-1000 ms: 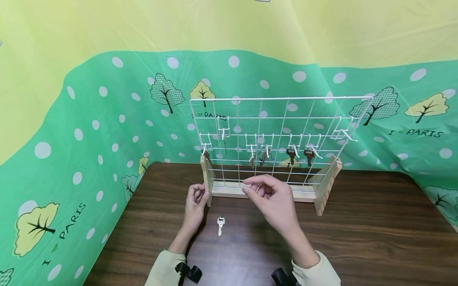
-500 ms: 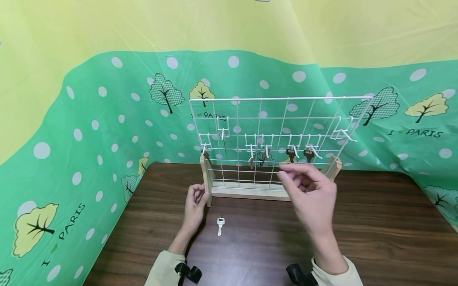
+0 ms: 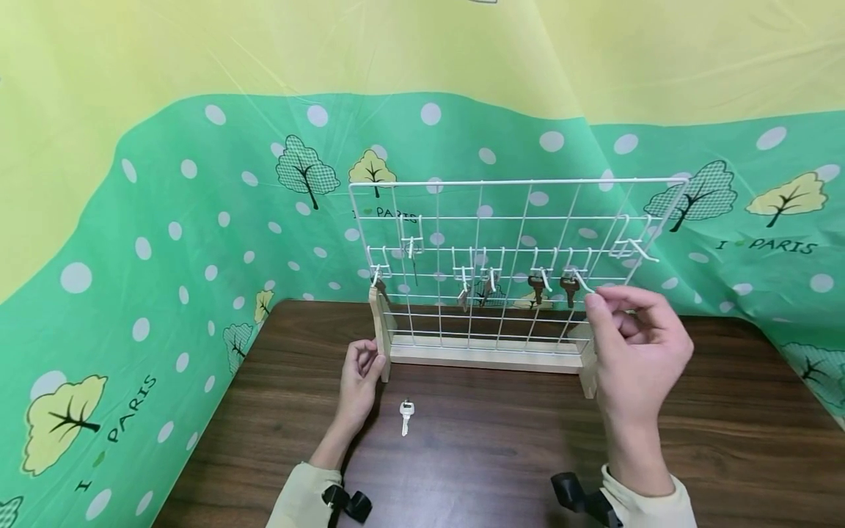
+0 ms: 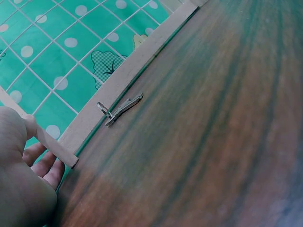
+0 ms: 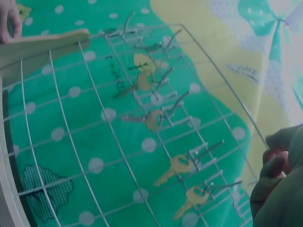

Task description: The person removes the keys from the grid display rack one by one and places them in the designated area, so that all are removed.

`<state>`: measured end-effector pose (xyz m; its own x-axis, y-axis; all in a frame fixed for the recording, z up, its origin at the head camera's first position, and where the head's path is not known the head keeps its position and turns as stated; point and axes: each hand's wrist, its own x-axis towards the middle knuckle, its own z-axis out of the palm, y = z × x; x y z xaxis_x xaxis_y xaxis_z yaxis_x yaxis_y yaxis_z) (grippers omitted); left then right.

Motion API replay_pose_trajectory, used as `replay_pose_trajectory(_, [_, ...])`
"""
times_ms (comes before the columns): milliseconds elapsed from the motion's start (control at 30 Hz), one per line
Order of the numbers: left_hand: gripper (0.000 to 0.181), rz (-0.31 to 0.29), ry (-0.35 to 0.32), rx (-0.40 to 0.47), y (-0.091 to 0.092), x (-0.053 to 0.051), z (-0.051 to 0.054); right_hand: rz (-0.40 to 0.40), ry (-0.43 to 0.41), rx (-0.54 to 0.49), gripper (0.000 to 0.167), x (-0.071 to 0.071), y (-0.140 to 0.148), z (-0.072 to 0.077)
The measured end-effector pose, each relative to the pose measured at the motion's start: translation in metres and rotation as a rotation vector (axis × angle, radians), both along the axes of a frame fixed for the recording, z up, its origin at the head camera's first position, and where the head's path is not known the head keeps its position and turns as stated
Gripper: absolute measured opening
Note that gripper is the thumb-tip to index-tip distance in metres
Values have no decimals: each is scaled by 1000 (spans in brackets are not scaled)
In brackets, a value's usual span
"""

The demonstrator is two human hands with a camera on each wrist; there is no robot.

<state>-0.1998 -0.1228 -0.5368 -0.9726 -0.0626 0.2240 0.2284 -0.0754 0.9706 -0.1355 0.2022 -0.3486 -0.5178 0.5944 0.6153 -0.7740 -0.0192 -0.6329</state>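
Note:
A white wire grid rack [image 3: 485,181] on a wooden stand [image 3: 485,355] stands on the table. My left hand [image 3: 359,381] grips the stand's left side piece [image 4: 54,145], thumb in front and fingers behind. My right hand [image 3: 640,352] is raised at the rack's right side with thumb and forefinger together. Its fingertips are by the tip of a white hook; whether anything is between them is hidden. Brown keys [image 3: 571,290] hang from several hooks, such as this key [image 5: 179,166]. A silver key [image 3: 406,418] with a small ring lies on the table, right of my left hand.
The hook [image 3: 630,248] at the far right of the grid bears no key. A dark wood table [image 3: 475,455] lies under the rack. A green and yellow printed cloth [image 3: 198,191] rises behind and at the sides.
My right hand has moved right across the rack's front, from its middle to its right end, and slightly up. The left hand and the key on the table have stayed put.

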Motion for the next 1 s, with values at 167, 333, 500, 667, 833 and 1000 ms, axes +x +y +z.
replay_pose_trajectory(167, [24, -1, 1, 0, 0, 0, 0, -33, 0, -44, 21, -7, 10, -5])
replay_pose_trajectory(333, [24, 0, -1, -1, 0, 1, 1, -16, -30, -80, 20, -13, 17, -12])
replay_pose_trajectory(500, [24, 2, 0, -9, 0, 1, 1, 1, -42, -87, 24, -18, 21, -18])
replay_pose_trajectory(667, [23, 18, -5, -20, 0, 1, 2, 46, -76, -61, 30, -22, 21, -23])
replay_pose_trajectory(833, [22, 25, -8, -29, 0, 1, 3, 25, -212, 12, 33, -23, 20, -26])
replay_pose_trajectory(1000, [22, 22, -10, -25, 1, 1, 3, -46, -356, 81, 31, -26, 19, -31])
